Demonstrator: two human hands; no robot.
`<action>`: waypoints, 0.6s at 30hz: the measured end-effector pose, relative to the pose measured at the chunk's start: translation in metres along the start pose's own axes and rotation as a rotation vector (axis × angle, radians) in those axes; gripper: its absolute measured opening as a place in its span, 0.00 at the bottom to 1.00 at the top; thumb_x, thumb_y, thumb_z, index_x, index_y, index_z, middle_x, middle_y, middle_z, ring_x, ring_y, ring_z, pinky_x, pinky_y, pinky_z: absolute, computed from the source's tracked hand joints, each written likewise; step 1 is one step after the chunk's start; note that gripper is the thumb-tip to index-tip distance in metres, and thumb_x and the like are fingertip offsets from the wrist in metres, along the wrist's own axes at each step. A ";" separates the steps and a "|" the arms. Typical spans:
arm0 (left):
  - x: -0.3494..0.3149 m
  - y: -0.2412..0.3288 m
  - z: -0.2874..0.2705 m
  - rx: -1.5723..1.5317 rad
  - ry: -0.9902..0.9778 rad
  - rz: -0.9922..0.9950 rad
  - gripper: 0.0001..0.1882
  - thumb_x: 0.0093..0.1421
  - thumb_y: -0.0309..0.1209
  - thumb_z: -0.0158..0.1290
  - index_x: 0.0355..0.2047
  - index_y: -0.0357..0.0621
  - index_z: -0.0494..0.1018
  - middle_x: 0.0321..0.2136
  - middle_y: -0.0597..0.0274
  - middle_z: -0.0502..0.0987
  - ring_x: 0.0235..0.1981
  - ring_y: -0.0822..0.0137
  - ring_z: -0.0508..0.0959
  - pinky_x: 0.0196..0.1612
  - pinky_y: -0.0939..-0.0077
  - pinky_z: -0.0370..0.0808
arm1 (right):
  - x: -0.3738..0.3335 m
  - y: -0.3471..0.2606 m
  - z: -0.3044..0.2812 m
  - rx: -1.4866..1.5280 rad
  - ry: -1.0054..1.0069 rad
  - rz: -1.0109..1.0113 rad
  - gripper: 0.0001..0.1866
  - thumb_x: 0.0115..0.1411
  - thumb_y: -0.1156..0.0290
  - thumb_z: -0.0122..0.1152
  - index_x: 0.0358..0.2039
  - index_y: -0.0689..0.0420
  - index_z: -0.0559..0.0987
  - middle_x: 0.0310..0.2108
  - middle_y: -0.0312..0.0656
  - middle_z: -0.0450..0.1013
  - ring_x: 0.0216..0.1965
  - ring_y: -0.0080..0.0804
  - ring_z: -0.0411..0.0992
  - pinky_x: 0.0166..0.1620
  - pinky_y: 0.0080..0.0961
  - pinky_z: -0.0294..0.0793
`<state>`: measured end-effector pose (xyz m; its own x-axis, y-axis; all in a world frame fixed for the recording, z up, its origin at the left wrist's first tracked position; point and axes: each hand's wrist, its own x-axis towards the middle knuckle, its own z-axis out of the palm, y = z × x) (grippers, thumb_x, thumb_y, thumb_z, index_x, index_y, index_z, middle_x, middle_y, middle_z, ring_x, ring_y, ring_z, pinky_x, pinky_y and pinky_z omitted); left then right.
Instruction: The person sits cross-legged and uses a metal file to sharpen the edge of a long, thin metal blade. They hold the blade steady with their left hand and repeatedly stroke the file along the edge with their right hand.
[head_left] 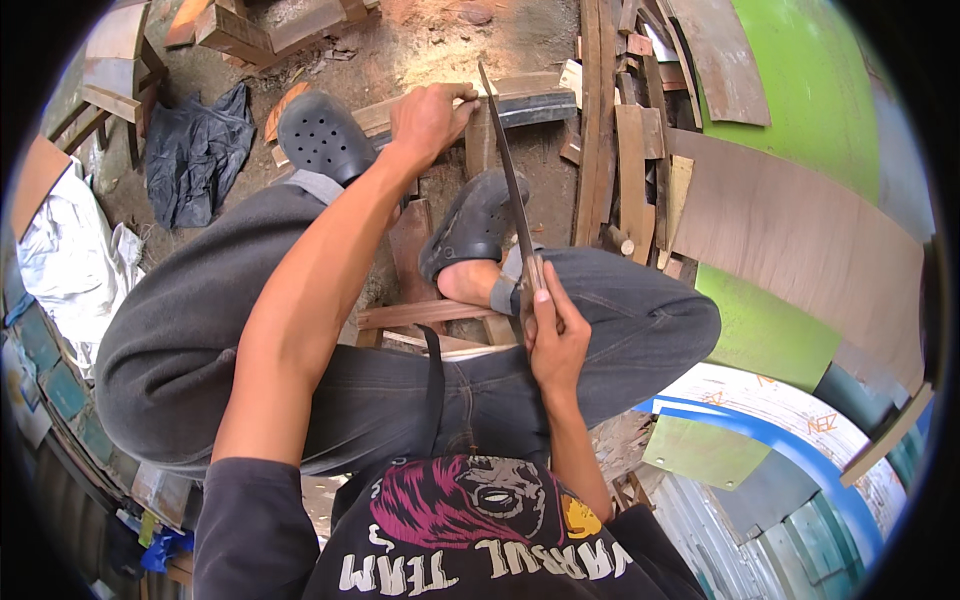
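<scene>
My right hand is closed around the handle of a handsaw, the index finger stretched along the handle. The narrow dark blade points away from me, and its far part crosses a wooden strip on the ground. Just left of the blade, my left hand is closed on that strip and holds it down. A dark bar lies along the near side of the strip. My feet, in dark clogs, are close to the wood on either side of my left forearm. Whether the teeth touch the wood, I cannot tell.
Long boards and offcuts are stacked to the right, beside a brown plywood sheet and a green panel. A black plastic bag and a white cloth lie to the left. Wooden blocks stand at the far left.
</scene>
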<state>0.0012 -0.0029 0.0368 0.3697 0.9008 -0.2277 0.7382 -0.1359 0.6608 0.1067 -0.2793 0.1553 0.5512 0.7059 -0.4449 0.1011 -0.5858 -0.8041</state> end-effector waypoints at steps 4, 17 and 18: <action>0.008 -0.002 0.017 -0.084 0.066 0.059 0.14 0.60 0.47 0.64 0.43 0.60 0.87 0.43 0.66 0.86 0.39 0.52 0.85 0.44 0.63 0.81 | 0.091 0.001 0.045 0.114 0.026 0.036 0.22 0.71 0.65 0.59 0.63 0.60 0.76 0.28 0.34 0.76 0.26 0.20 0.70 0.29 0.21 0.71; 0.008 -0.010 0.018 0.011 0.199 0.149 0.14 0.61 0.48 0.62 0.42 0.61 0.86 0.37 0.60 0.86 0.37 0.52 0.85 0.41 0.60 0.80 | -0.018 0.003 -0.011 0.107 -0.005 0.090 0.23 0.73 0.65 0.55 0.63 0.67 0.74 0.30 0.34 0.76 0.21 0.16 0.64 0.23 0.19 0.64; 0.009 -0.015 0.019 0.022 0.263 0.218 0.13 0.61 0.48 0.62 0.42 0.61 0.86 0.36 0.59 0.86 0.36 0.52 0.85 0.40 0.59 0.80 | -0.002 0.020 -0.002 0.073 -0.005 0.014 0.23 0.73 0.65 0.54 0.62 0.67 0.74 0.32 0.35 0.77 0.21 0.16 0.64 0.23 0.18 0.64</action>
<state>0.0044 -0.0002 0.0110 0.3641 0.9246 0.1116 0.6710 -0.3436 0.6570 0.1095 -0.2931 0.1411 0.5480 0.7000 -0.4579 0.0331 -0.5651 -0.8244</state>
